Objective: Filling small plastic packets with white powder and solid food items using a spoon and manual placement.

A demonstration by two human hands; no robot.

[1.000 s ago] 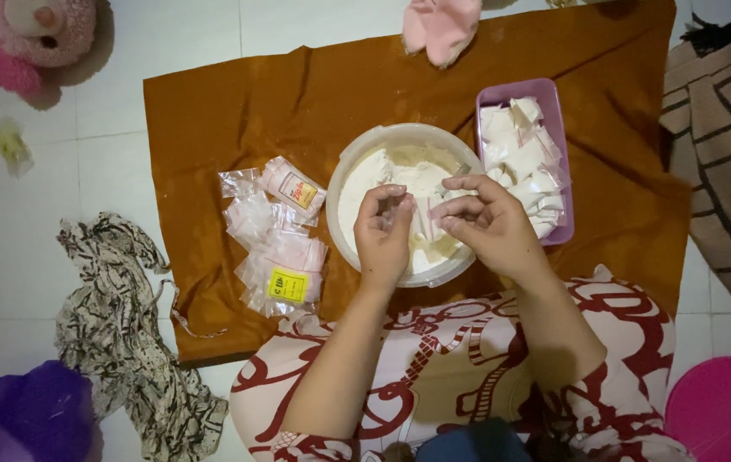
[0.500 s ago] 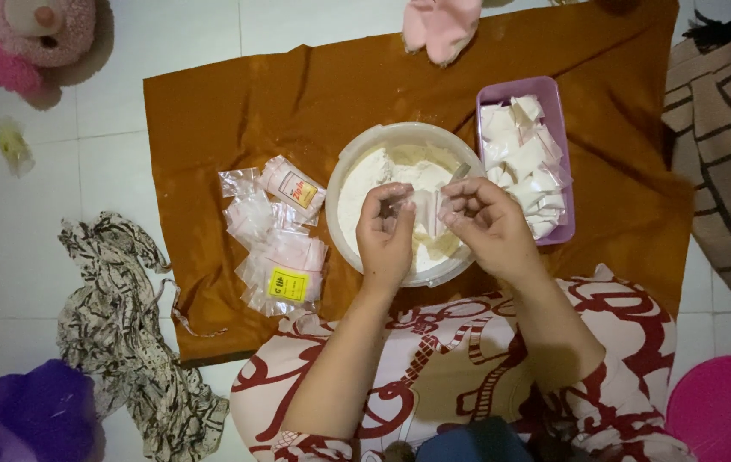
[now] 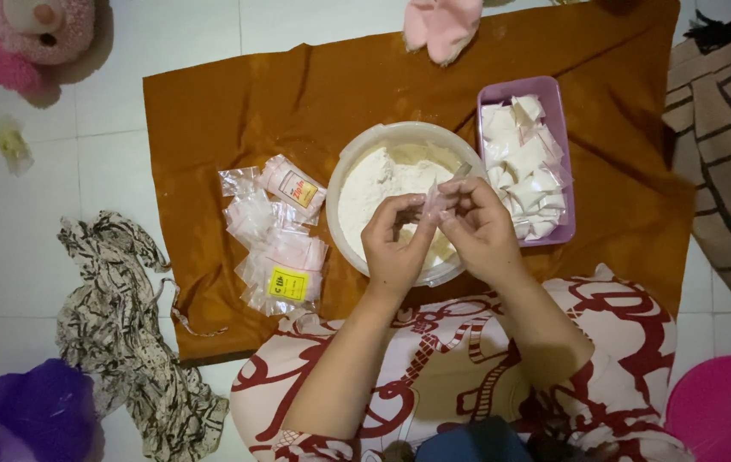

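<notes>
A round white bowl (image 3: 357,162) of white powder sits on an orange cloth (image 3: 237,111). Over its near side my left hand (image 3: 393,250) and my right hand (image 3: 478,229) pinch the same small clear plastic bag (image 3: 435,204) between their fingertips. A purple rectangular tray (image 3: 553,107) holding several filled white packets stands just right of the bowl. Left of the bowl lies a pile of empty clear small bags (image 3: 275,239) with a yellow label.
A black-and-white patterned cloth (image 3: 126,334) lies on the tiled floor at left. A purple plush (image 3: 23,411) sits bottom left, a pink plush (image 3: 32,34) top left, a pink item (image 3: 442,26) at top. A pink lid (image 3: 725,411) is bottom right, a brown patterned rug (image 3: 725,137) at right.
Both hands stay above the bowl, working the small bag; the fingers have shifted slightly and drawn closer at the bag's top. Nothing else has moved.
</notes>
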